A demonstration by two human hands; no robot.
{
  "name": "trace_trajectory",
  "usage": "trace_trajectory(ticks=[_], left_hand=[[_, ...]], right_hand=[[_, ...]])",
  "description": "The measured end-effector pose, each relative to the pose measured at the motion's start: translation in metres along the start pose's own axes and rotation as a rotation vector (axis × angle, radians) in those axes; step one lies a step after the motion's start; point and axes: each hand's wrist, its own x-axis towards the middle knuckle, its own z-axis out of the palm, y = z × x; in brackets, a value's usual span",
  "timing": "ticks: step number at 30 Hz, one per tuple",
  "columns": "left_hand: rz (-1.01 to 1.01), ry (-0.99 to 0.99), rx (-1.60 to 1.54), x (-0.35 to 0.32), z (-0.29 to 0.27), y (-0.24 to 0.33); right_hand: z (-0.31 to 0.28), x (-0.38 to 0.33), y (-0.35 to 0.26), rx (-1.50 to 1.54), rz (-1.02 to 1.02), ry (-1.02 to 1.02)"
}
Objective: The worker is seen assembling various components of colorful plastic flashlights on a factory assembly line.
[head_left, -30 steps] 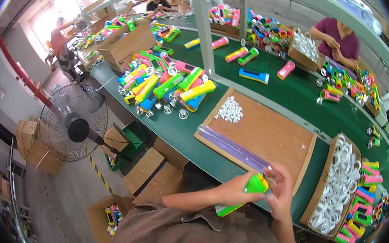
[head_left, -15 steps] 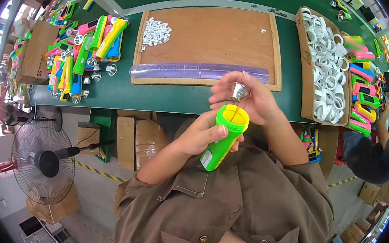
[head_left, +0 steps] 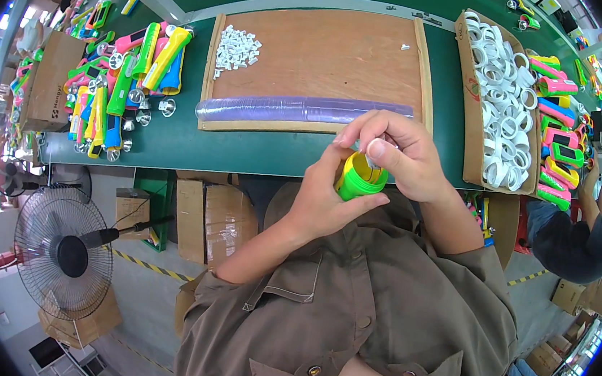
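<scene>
My left hand is wrapped round a green and yellow flashlight body, whose open yellow mouth tips up toward me. Over that mouth my right hand is closed, thumb and fingers pinched together at the rim. A thin wire shows inside the opening below the fingertips. The silvery reflector cup on the wire is almost wholly covered by my right fingers. Both hands are held in front of my chest, just off the near edge of the green table.
A wooden tray holds small white parts and a roll of clear purple discs. To its right stands a carton of white rings. Colourful flashlights and loose reflectors lie at left, with more flashlights at far right. A fan stands left.
My right hand has come down with the reflector cup from above onto the flashlight's mouth. The flashlight body has tilted, its mouth turning more toward me, and my left grip has shifted round it.
</scene>
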Motion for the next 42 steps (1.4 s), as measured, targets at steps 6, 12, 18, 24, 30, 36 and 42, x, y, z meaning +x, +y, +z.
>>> trace_trajectory(ticks=[6, 12, 18, 24, 30, 36, 42], left_hand=[[-0.058, -0.169, 0.215, -0.005, 0.0, -0.017], [-0.115, -0.15, 0.234, -0.013, 0.003, -0.038], [-0.022, -0.175, 0.241, -0.009, 0.006, -0.046], [-0.068, -0.069, -0.211, -0.012, 0.023, -0.045], [0.402, -0.02, 0.303, -0.012, 0.019, -0.066], [0.409, -0.033, 0.281, -0.012, 0.016, -0.063], [0.441, -0.064, 0.301, -0.011, 0.014, -0.071]], right_hand=[[-0.018, -0.013, 0.018, -0.03, 0.17, 0.111], [-0.016, -0.026, 0.024, -0.301, 0.063, 0.258], [-0.018, -0.037, 0.022, -0.452, 0.099, -0.086], [-0.027, -0.04, 0.031, -0.49, -0.025, -0.227], [-0.006, -0.05, 0.049, -0.036, 0.111, 0.169], [-0.009, -0.075, 0.084, -0.435, -0.469, 0.48], [-0.011, -0.091, 0.072, -0.833, -0.512, 0.409]])
